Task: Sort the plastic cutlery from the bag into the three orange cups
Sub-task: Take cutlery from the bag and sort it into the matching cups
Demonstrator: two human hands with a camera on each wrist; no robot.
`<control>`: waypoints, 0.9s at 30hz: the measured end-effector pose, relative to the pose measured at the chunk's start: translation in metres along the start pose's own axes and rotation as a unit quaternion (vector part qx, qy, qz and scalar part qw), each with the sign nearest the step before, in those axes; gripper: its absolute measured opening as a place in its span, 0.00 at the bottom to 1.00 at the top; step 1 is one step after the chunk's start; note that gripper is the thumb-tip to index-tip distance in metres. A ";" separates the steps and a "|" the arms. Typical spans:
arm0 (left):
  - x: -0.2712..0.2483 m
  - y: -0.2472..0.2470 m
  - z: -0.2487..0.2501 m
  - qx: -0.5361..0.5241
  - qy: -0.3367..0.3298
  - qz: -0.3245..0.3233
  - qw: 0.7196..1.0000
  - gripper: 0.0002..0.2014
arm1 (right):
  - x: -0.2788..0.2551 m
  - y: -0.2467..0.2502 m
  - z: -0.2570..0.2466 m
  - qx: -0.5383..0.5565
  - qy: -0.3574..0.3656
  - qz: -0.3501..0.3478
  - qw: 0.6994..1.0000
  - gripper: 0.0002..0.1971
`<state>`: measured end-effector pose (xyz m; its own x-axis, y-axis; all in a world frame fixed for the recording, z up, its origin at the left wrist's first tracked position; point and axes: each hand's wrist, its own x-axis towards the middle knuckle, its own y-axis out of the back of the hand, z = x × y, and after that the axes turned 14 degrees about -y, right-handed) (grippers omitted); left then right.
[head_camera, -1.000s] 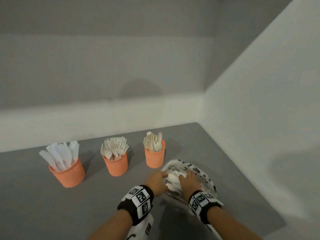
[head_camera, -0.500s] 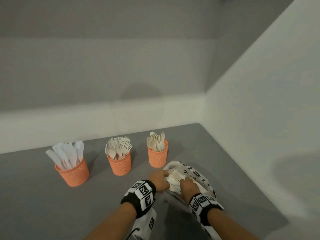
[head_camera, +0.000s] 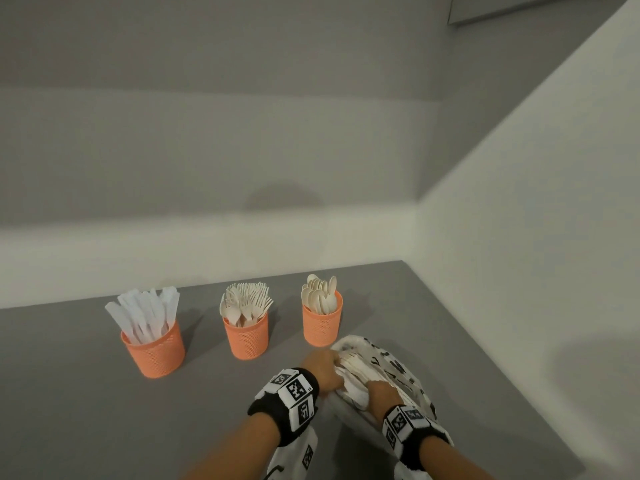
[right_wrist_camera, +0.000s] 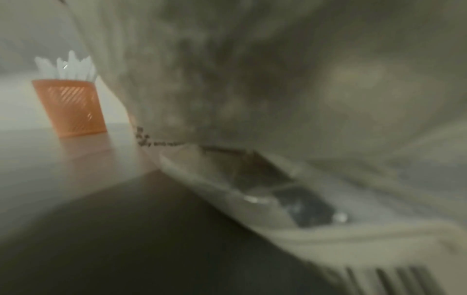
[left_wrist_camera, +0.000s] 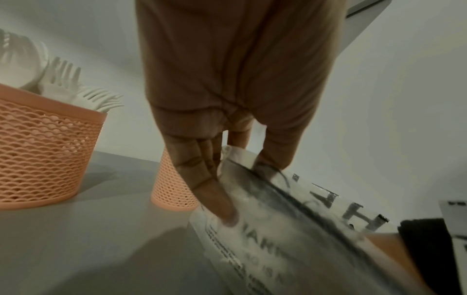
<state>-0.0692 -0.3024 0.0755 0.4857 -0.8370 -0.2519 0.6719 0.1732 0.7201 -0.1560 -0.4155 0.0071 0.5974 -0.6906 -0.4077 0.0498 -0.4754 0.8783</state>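
Observation:
Three orange mesh cups stand in a row on the grey table: the left cup holds knives, the middle cup forks, the right cup spoons. A clear printed plastic bag lies just right of the spoon cup. My left hand pinches the bag's rim, thumb inside and fingers outside. My right hand is inside the bag mouth, fingers curled over a bundle of white cutlery. Fork tines show blurred in the right wrist view; the fingertips are hidden.
The table meets a wall at the back and another wall close on the right, beside the bag. A printed white garment shows between my forearms at the near edge.
My right hand has pushed a little deeper into the bag over the cutlery, and the bag mouth has flattened. My left hand keeps its hold on the rim. The cups have not moved.

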 end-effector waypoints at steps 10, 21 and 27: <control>0.007 -0.012 -0.008 -0.025 0.020 0.075 0.997 0.16 | -0.016 0.020 0.006 0.157 0.094 -0.039 0.982 0.16; 0.002 0.013 0.008 -0.161 -0.081 0.042 0.983 0.19 | 0.001 0.108 -0.020 0.534 0.052 0.070 0.841 0.11; -0.015 0.019 -0.011 -0.396 -0.037 0.224 0.890 0.14 | -0.014 0.126 -0.048 0.668 0.076 0.033 0.740 0.11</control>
<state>-0.0575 -0.2811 0.0858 0.7861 -0.6180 0.0100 0.6169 0.7855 0.0493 -0.1202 -0.4394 0.1354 0.6511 -0.7158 -0.2524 -0.7583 -0.6276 -0.1762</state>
